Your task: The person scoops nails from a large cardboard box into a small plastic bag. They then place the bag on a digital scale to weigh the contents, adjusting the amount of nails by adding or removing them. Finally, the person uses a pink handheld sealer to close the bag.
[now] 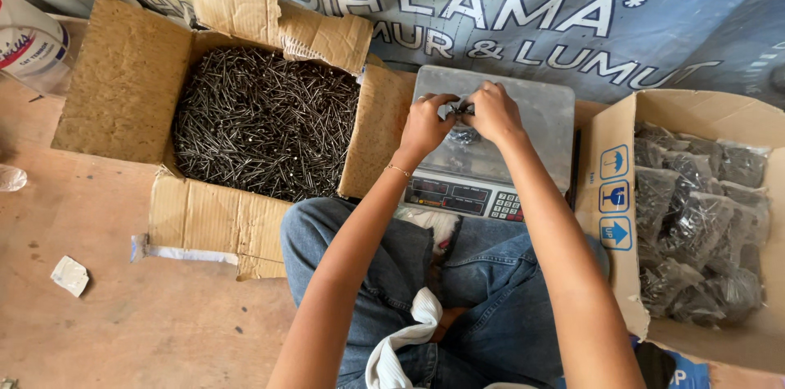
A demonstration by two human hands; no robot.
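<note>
Head view: on the wooden floor [123, 307], an open cardboard box [123, 78] heaped with loose dark nails [262, 119] sits left. A second box [621, 217] of bagged nails [695, 225] stands at right. Between them a digital scale [491, 136] carries a small clear bag of nails [464, 134]. The left hand [427, 121] and right hand [491, 111], pressed close together, pinch its neck.

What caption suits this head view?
Both hands, left hand and right hand, hold a small bag of nails on a scale.
</note>
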